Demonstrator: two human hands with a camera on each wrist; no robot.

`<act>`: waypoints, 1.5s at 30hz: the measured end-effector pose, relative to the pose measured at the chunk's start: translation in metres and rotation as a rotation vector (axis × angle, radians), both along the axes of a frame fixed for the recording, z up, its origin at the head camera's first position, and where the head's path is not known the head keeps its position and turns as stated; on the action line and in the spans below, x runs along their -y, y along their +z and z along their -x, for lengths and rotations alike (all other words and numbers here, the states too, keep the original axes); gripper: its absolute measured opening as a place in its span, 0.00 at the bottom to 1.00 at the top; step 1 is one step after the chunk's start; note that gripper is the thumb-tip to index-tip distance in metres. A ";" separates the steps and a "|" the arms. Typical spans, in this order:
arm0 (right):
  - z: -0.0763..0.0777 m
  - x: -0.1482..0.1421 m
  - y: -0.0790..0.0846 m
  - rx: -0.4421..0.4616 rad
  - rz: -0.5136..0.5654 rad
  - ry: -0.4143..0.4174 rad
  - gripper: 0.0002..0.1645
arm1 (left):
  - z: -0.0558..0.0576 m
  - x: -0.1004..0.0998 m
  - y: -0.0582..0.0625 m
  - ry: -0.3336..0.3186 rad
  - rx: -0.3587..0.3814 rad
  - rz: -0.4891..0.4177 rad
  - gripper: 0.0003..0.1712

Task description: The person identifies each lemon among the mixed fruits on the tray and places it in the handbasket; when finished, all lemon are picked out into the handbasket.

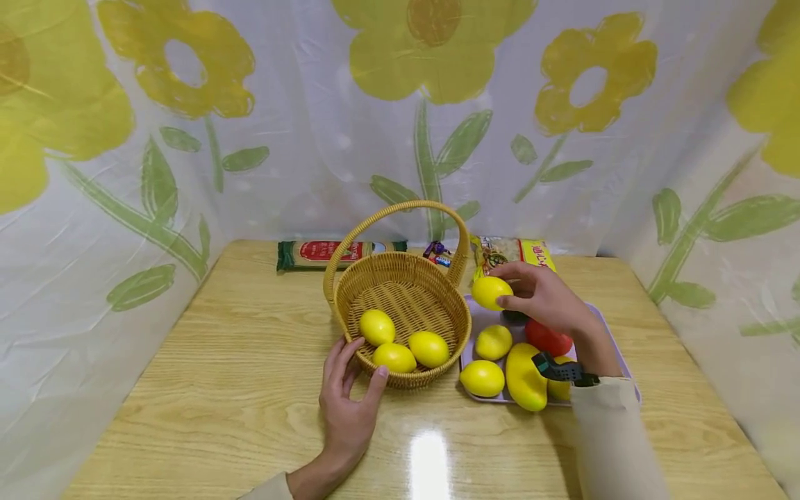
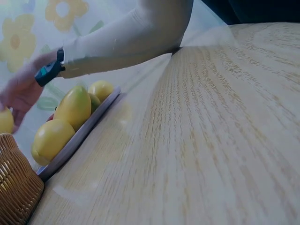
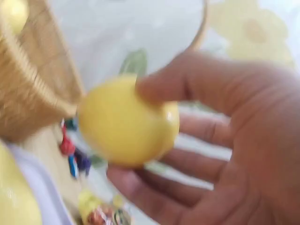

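My right hand [image 1: 544, 298] pinches a yellow lemon [image 1: 491, 293] between thumb and fingers above the back of the lilac tray [image 1: 603, 326]; close up, the lemon [image 3: 124, 124] shows in the right wrist view. My left hand [image 1: 350, 403] holds the front left rim of a wicker basket [image 1: 400, 264], thumb and index fingertip at the rim. Inside the basket lie three lemons [image 1: 428, 348]. On the tray are more lemons [image 1: 482, 378], a yellow mango [image 1: 525, 375] and a red fruit [image 1: 546, 338]. A dark item on the tray is mostly hidden under my right hand.
The basket's tall handle [image 1: 406, 205] arches over it. Behind the basket lie a green-ended noodle pack [image 1: 306, 255] and small purple and blue wrapped items [image 1: 439, 253]. A yellow food bag [image 1: 531, 253] is behind the tray. Flowered curtains [image 1: 300, 139] enclose the wooden table [image 1: 237, 389].
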State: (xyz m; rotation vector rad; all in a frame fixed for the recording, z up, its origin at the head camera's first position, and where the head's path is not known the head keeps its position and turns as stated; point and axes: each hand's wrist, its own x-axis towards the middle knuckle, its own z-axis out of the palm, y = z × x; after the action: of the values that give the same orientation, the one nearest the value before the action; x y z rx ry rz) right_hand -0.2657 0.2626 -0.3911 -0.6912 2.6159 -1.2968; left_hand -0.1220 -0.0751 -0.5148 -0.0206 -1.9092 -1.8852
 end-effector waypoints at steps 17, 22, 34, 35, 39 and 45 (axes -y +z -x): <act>-0.017 0.083 -0.010 0.020 0.060 0.272 0.24 | 0.001 0.000 0.001 -0.008 -0.025 -0.004 0.34; -0.028 0.054 -0.007 0.049 0.154 0.241 0.22 | 0.001 -0.001 0.001 -0.005 -0.021 0.003 0.33; -0.082 -0.090 -0.023 0.030 0.426 0.289 0.29 | 0.001 0.001 0.002 -0.003 -0.015 0.010 0.34; -0.089 -0.103 -0.025 0.027 0.438 0.276 0.30 | 0.001 0.001 0.002 -0.003 -0.013 0.010 0.34; -0.113 -0.146 -0.033 0.027 0.459 0.200 0.31 | 0.001 0.001 0.001 -0.006 -0.011 0.007 0.34; -0.141 -0.180 -0.049 0.063 0.339 -0.030 0.28 | 0.001 0.001 0.001 -0.006 -0.007 0.008 0.34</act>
State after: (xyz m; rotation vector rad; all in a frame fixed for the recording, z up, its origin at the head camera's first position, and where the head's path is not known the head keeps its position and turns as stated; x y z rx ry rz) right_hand -0.1249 0.4423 -0.4398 -0.6445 2.3884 -1.7633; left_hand -0.1235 -0.0759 -0.5140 -0.0351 -1.9141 -1.8794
